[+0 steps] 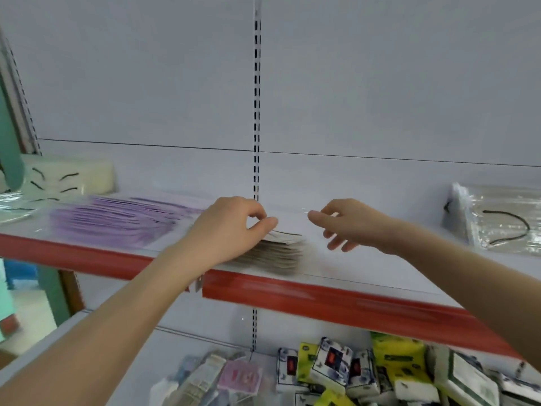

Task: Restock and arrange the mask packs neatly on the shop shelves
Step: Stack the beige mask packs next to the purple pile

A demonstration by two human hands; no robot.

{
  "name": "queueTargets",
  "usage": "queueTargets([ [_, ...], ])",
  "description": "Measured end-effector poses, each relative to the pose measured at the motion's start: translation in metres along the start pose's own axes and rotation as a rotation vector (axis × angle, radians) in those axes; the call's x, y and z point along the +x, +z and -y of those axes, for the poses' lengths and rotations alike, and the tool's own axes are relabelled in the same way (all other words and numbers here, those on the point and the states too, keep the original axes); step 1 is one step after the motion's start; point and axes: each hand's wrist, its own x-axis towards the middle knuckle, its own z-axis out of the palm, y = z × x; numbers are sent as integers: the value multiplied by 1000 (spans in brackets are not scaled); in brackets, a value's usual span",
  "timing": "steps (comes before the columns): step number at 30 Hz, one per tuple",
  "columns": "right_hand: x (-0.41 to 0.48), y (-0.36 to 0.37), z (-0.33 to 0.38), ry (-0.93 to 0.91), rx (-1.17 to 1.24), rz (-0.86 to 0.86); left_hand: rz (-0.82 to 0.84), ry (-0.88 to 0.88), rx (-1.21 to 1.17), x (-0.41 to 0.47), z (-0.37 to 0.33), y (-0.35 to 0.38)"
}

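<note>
Fingers (265, 223) of your left hand (225, 230) pinch the top of the mask pack stack (275, 250) at the shelf (380, 273) edge, right hand (351, 224) open beside it; a quick pull may spill packs.

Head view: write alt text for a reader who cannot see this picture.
A person's left hand holds a stack of beige mask packs on a red-edged shelf, while the open right hand hovers beside it. Purple packs lie to the left; tissue packs sit below.

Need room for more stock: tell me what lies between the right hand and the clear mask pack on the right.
Nothing: the head view shows only bare shelf between the right hand and the clear mask pack.
</note>
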Motion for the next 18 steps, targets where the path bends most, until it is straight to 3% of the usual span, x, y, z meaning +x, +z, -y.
queueTargets([
  [7, -1, 21, 16, 108, 4, 43, 184, 121, -17, -15, 38, 0],
  [18, 10, 30, 24, 106, -148, -38, 144, 215, -33, -13, 54, 13],
])
